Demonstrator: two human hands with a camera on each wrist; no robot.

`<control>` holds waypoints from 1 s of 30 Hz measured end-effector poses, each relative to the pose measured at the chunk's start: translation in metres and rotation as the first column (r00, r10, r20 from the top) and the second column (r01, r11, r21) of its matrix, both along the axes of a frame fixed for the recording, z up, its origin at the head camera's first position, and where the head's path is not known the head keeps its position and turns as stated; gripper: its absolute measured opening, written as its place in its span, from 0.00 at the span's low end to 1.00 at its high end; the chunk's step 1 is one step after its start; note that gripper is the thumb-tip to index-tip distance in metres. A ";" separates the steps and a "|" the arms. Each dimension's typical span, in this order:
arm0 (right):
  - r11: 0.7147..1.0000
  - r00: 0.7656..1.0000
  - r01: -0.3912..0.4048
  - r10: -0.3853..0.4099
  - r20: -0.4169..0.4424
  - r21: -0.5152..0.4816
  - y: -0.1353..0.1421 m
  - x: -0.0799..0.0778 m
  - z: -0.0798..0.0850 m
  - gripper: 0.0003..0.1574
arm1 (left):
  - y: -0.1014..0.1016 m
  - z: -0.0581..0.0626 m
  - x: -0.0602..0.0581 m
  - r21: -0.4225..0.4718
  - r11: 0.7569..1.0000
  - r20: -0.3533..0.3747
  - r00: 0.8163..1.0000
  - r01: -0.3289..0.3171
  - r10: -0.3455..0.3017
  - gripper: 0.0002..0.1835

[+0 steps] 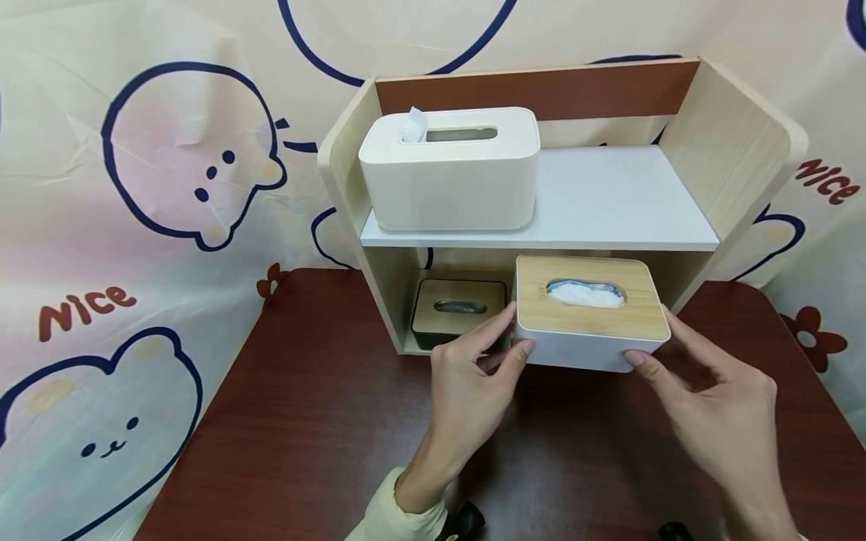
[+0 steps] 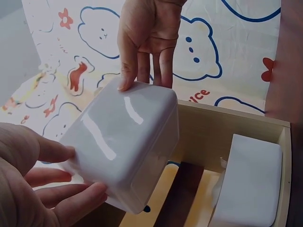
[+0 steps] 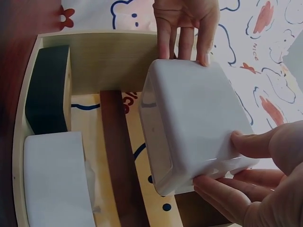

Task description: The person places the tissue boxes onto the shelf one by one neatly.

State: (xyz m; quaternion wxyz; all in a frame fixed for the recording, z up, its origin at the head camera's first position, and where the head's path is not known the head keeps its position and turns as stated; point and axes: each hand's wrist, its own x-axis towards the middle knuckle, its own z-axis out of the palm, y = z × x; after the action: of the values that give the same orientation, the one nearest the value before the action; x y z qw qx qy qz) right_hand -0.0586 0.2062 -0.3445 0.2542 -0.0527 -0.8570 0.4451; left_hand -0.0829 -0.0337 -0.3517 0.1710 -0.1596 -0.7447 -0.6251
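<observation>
A white tissue box [image 1: 585, 352] with a light wooden lid [image 1: 534, 300] is held up between both hands, tissue showing in its oval slot. My left hand [image 1: 476, 383] grips its left side, thumb at the front corner. On the opposite side, my right hand [image 1: 720, 406] holds it, thumb on the front face. The box is at the mouth of the shelf's lower level, towards the right half. Its plain white underside [image 2: 118, 123] shows in the left wrist view. Beside my left hand, a dark tissue box [image 1: 433, 321] with a wooden lid stands inside the lower level.
A two-level wooden shelf [image 1: 751, 143] stands on a dark brown table [image 1: 284, 421]. On its white upper board [image 1: 622, 188], a larger white tissue box [image 1: 449, 188] sits at the left, a tissue poking out. A cartoon-printed cloth [image 1: 61, 203] hangs behind.
</observation>
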 end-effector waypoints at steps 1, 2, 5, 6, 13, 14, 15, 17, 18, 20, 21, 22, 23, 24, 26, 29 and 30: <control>1.000 1.000 0.005 -0.005 -0.002 0.005 0.000 0.001 0.000 0.45 | 0.000 0.001 0.001 0.003 1.000 -0.004 1.000 0.004 -0.004 0.26; 1.000 1.000 0.008 -0.008 -0.005 0.008 0.000 0.003 0.001 0.45 | 0.000 0.002 0.002 0.004 1.000 -0.009 1.000 0.005 -0.005 0.26; 1.000 1.000 0.018 -0.018 -0.003 0.003 0.000 0.007 0.004 0.45 | 0.000 0.004 0.005 0.019 1.000 -0.015 1.000 0.014 -0.013 0.25; 1.000 1.000 0.026 -0.026 0.004 0.009 0.000 0.009 0.005 0.45 | 0.000 0.005 0.005 0.024 1.000 -0.018 1.000 0.018 -0.017 0.25; 0.993 0.991 0.110 -0.112 0.067 0.035 0.000 0.016 0.017 0.45 | 0.001 0.013 0.009 0.040 0.998 -0.057 0.997 0.054 -0.052 0.25; 0.992 0.991 0.118 -0.121 0.065 0.042 0.000 0.018 0.019 0.46 | 0.001 0.015 0.010 0.040 0.997 -0.068 0.996 0.058 -0.056 0.25; 0.991 0.990 0.123 -0.125 0.060 0.045 0.000 0.019 0.020 0.46 | 0.001 0.017 0.011 0.042 0.997 -0.078 0.995 0.063 -0.060 0.25; 0.991 0.991 0.126 -0.127 0.039 0.047 -0.001 0.021 0.022 0.47 | 0.001 0.021 0.012 0.042 0.996 -0.101 0.993 0.072 -0.068 0.25; 0.991 0.992 0.123 -0.124 0.021 0.051 -0.001 0.022 0.024 0.48 | 0.000 0.023 0.013 0.043 0.996 -0.110 0.991 0.076 -0.071 0.25; 0.992 0.993 0.111 -0.110 -0.032 0.060 0.000 0.024 0.027 0.49 | 0.000 0.027 0.013 0.045 0.995 -0.133 0.988 0.085 -0.078 0.25; 0.992 0.993 0.106 -0.102 -0.057 0.066 0.000 0.024 0.029 0.49 | 0.000 0.030 0.013 0.045 0.995 -0.144 0.986 0.088 -0.080 0.24; 0.992 0.992 0.102 -0.097 -0.079 0.069 0.001 0.024 0.031 0.48 | 0.001 0.032 0.013 0.044 0.995 -0.153 0.985 0.089 -0.082 0.24; 0.993 0.991 0.098 -0.091 -0.099 0.066 0.001 0.024 0.034 0.48 | 0.001 0.034 0.013 0.046 0.995 -0.160 0.984 0.092 -0.084 0.24; 0.993 0.989 0.094 -0.085 -0.117 0.070 0.002 0.024 0.036 0.48 | 0.001 0.036 0.013 0.047 0.994 -0.165 0.983 0.094 -0.085 0.24; 0.992 0.988 0.102 -0.092 -0.127 0.072 0.003 0.024 0.039 0.46 | 0.002 0.040 0.012 0.044 0.995 -0.173 0.981 0.095 -0.086 0.24; 0.996 0.990 0.090 -0.086 -0.115 0.028 0.004 0.023 0.044 0.46 | 0.004 0.047 0.011 0.039 0.994 -0.191 0.977 0.102 -0.092 0.24; 0.997 0.990 0.078 -0.075 -0.121 0.020 0.004 0.022 0.046 0.46 | 0.004 0.050 0.011 0.034 0.995 -0.200 0.976 0.099 -0.090 0.24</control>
State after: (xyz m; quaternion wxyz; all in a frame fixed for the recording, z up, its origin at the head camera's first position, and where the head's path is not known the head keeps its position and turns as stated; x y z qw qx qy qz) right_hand -0.0363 0.2106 -0.2987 0.3227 -0.0555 -0.8430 0.4268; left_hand -0.0724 -0.0293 -0.3019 0.2177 -0.2523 -0.7018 -0.6296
